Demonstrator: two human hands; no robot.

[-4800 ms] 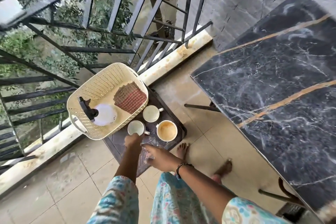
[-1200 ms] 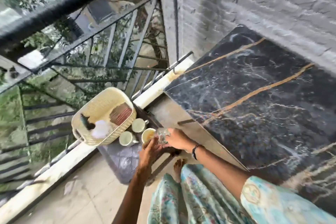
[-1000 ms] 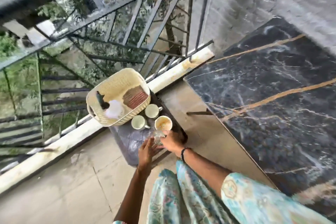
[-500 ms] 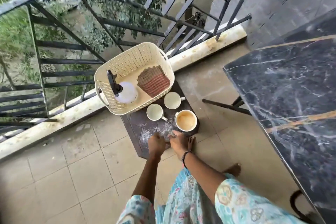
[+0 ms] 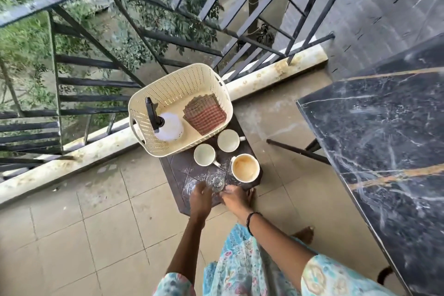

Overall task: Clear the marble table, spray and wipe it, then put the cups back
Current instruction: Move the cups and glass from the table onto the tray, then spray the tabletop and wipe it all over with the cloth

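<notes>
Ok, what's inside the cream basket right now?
The cream basket holds a white spray bottle with a black trigger head and a folded checked cloth. Whatever lies under the bottle or the cloth is covered and can't be seen.

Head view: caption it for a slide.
Both hands at a glass on the stool beside three cups and basket; marble table bare.

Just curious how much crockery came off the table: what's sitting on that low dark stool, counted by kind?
White ceramic cups: 3
Clear drinking glass: 1
Cream perforated plastic basket: 1
White spray bottle, in basket: 1
Checked folded cloth, in basket: 1
Total: 7
</notes>
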